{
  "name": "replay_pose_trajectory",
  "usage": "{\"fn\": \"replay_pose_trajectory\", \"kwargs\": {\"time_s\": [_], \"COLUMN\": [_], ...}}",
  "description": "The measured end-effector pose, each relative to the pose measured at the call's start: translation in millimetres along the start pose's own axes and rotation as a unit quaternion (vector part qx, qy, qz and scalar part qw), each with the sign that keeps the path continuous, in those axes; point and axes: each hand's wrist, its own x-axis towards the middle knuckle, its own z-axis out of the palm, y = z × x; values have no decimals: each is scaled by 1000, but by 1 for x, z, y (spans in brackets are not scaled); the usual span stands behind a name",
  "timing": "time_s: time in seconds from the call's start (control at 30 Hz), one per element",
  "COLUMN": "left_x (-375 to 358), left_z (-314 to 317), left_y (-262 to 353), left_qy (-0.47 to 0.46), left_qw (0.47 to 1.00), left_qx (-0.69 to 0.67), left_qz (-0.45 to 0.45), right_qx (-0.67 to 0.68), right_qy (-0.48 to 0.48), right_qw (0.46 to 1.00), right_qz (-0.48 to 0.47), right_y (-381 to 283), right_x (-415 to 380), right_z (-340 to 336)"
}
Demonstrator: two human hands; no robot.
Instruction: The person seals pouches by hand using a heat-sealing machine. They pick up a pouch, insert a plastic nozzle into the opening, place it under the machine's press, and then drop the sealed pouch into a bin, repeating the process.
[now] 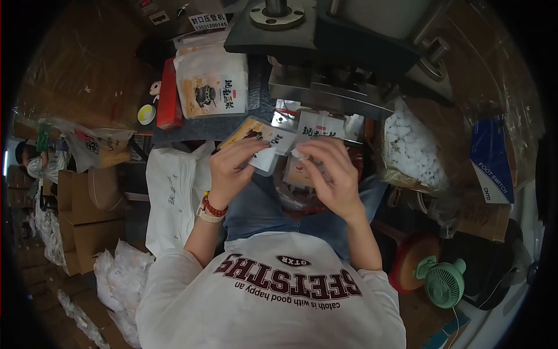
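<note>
My left hand [231, 166], with a beaded bracelet on the wrist, is closed on a flat printed pouch [249, 129] with orange artwork and dark lettering. Close beside it, my right hand [336, 177] pinches a small white plastic piece [299, 153] between thumb and fingers, right at the pouch's corner. Behind the right fingers, another printed pouch [321, 123] lies at the metal plate [353, 128] below the press. Over my lap, an orange-and-white pouch [297, 174] shows partly under the right hand.
A press machine [349, 35] stands ahead. Stacked printed pouches [212, 87] and a red box [169, 96] sit left of it. On the right are a bag of small white pieces [410, 145], a blue foot switch box [492, 157] and a green fan [444, 285]. Cardboard boxes [93, 218] stand left.
</note>
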Motion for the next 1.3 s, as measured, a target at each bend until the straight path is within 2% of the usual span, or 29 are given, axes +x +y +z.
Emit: {"fn": "replay_pose_trajectory", "kwargs": {"time_s": [0.1,0.17,0.23,0.27,0.3,0.33,0.37,0.4,0.43,0.47,0.53,0.57,0.6,0.63,0.67,0.73,0.8,0.83,0.87,0.9,0.93,0.97,1.0,1.03,1.1,1.13,1.17,1.27,1.3], "left_x": [9,9,10,8,4,1,0,7,13,19,34,42,46,49,52,57,51,53,56,57,55,51,46,34,2,-4,-7,-25,-27], "left_z": [-7,-3,9,20,36,53,69,76,82,86,92,93,94,94,93,95,96,93,84,70,56,42,27,13,-3,-8,-9,-11,-11], "left_y": [21,27,32,29,19,11,9,11,12,12,10,7,0,0,1,0,-7,-15,-23,-35,-44,-53,-61,-74,-93,-81,-80,-78,-79], "left_qy": [-48,-81,-123,-124,-185,-241,-239,-238,-202,-164,-147,-128,-151,-149,-146,-140,-149,-198,-194,-150,-101,-26,51,50,-138,-133,-136,-30,-28], "left_qw": [997,993,975,974,944,891,864,865,814,750,730,710,690,691,689,690,702,718,720,850,936,969,917,916,929,934,933,962,962], "left_qx": [-35,-69,-185,-187,-247,-300,-319,-320,-411,-497,-531,-564,-563,-563,-561,-559,-542,-496,-495,-323,-135,132,388,389,329,328,328,272,273], "left_qz": [45,58,0,2,-120,-241,-306,-304,-357,-405,-404,-402,-428,-429,-434,-438,-437,-446,-447,-388,-310,-205,-82,-83,-100,-57,-53,-14,-16], "right_qx": [27,54,79,59,40,-21,-47,-74,-66,-131,-249,-249,-354,-455,-453,-407,-398,-393,-366,-365,-337,-309,-308,-299,-288,-308,-327,-330,-330], "right_qy": [-33,-38,-41,-14,13,28,55,83,105,115,144,143,109,74,73,32,23,20,24,24,63,102,101,136,170,110,49,-2,-3], "right_qw": [998,997,995,997,988,989,985,979,967,964,937,938,909,868,869,876,888,897,904,905,904,899,899,900,901,911,915,921,922], "right_qz": [-45,-43,-39,55,148,144,158,171,224,203,196,195,192,186,187,257,229,203,220,216,255,294,294,285,277,253,230,206,203], "right_y": [-7,-7,-7,-6,-3,6,8,11,10,16,32,45,61,74,85,100,103,103,105,102,95,91,92,93,96,100,102,107,107], "right_x": [-1,-1,-3,-6,-9,-11,-12,-14,-14,-15,-16,-18,-21,-26,-32,-34,-36,-38,-41,-39,-36,-36,-36,-38,-41,-42,-45,-40,-40], "right_z": [-7,-20,-26,-25,-23,-24,-32,-41,-54,-69,-91,-96,-98,-98,-96,-92,-95,-96,-97,-96,-93,-92,-92,-91,-93,-97,-100,-100,-100]}}
